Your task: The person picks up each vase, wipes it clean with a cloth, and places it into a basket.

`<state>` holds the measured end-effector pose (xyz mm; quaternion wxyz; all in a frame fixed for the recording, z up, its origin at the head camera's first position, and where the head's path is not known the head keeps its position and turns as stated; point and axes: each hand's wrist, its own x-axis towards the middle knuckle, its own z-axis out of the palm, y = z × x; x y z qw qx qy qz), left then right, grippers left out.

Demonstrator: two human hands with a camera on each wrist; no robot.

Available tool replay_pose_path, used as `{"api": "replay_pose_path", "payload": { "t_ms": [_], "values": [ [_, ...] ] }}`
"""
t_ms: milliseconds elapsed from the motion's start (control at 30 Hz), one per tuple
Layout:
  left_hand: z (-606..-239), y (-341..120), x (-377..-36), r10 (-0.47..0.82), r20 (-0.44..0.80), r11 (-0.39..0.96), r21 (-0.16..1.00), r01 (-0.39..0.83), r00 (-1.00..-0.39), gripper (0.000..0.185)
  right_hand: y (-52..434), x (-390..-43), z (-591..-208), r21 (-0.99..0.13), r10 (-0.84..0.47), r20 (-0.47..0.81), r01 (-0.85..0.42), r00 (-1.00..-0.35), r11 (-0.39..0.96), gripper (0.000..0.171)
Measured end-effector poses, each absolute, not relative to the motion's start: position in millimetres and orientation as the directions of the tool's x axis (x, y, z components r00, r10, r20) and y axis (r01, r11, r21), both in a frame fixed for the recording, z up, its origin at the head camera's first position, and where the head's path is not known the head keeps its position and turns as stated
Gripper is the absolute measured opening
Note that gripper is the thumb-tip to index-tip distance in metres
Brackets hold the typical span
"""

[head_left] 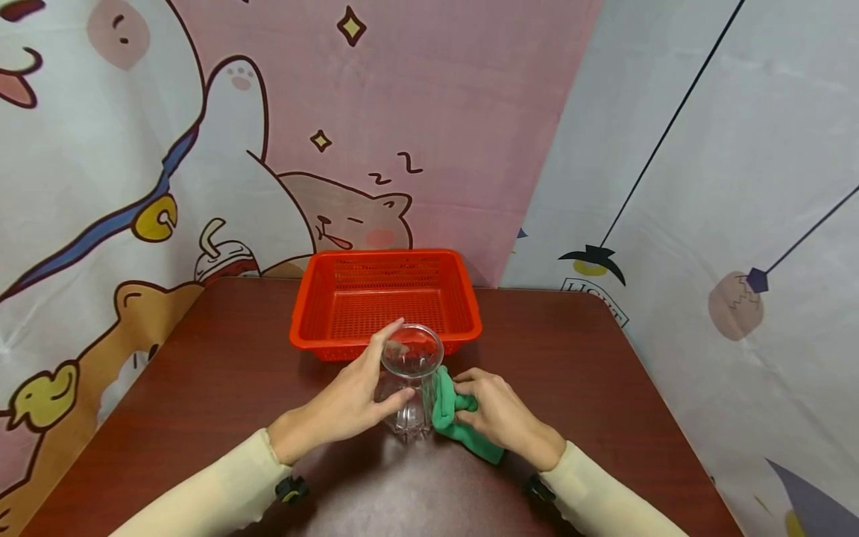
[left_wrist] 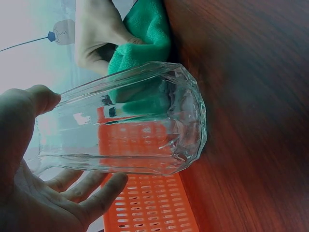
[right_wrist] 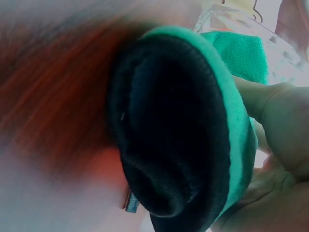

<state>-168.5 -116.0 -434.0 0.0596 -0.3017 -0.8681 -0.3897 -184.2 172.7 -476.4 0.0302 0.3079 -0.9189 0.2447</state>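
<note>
A clear glass vase (head_left: 411, 395) with a flared rim and faceted base stands over the table in the middle of the head view. My left hand (head_left: 349, 395) grips it near the rim, thumb on the near side and fingers round the far side. On its right, my right hand (head_left: 499, 410) pinches a bunched green cloth (head_left: 444, 399), which is pressed against the vase's side. In the left wrist view the cloth (left_wrist: 140, 53) shows along the glass wall (left_wrist: 135, 140). The right wrist view shows a dark inner fold of the cloth (right_wrist: 236, 145).
A red plastic basket (head_left: 305, 313) with perforated sides sits behind the vase, near the table's back edge. The dark brown wooden table (head_left: 570, 358) meets printed cloth walls (head_left: 470, 112) at the back and sides.
</note>
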Motion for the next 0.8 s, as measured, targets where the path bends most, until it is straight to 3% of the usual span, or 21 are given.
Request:
{"api": "replay_pose_path", "payload": {
  "t_ms": [600,800],
  "values": [
    [-430.8,-117.4,-168.6,0.486,0.326,0.517,0.641,0.567,-0.811,0.106,169.7,-191.4,-474.5,-0.442,-0.634,0.112,-0.61,-0.765,0.658,0.011],
    [-431.4,-118.5,-166.0,0.485,0.306,0.532,0.64,0.554,-0.819,0.107,167.1,-190.8,-476.0,-0.472,-0.644,0.086,-0.6,-0.76,0.645,0.013]
  ]
}}
